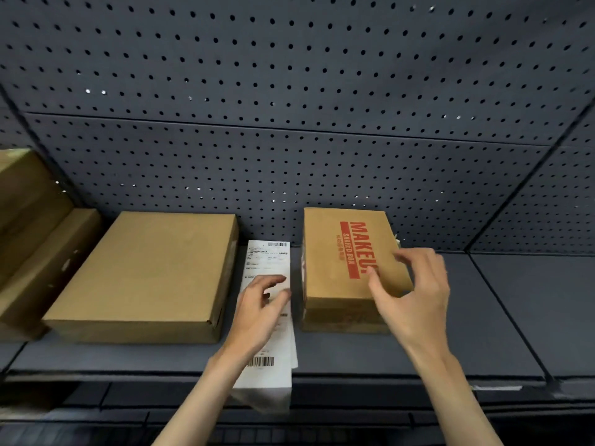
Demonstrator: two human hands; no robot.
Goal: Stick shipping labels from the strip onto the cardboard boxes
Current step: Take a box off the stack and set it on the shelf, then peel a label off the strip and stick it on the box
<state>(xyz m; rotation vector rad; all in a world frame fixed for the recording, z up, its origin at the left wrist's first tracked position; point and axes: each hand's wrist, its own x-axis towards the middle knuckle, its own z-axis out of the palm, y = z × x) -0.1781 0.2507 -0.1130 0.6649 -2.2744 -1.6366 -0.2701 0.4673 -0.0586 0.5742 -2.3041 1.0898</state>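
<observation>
A white strip of shipping labels (269, 262) lies on the dark shelf between two cardboard boxes, its near end hanging over the shelf's front edge. My left hand (262, 309) rests on the strip's middle, fingers spread. To the right stands a small box (338, 262) printed in red "MAKEUP SHARED BOX". My right hand (415, 294) hovers over its near right corner with fingers apart, holding nothing. A large plain flat box (148, 272) lies to the left of the strip.
More cardboard boxes (35, 226) are stacked at the far left. A dark pegboard wall (289, 107) backs the shelf (515, 317), whose right part is bare. A lower shelf edge runs along the bottom.
</observation>
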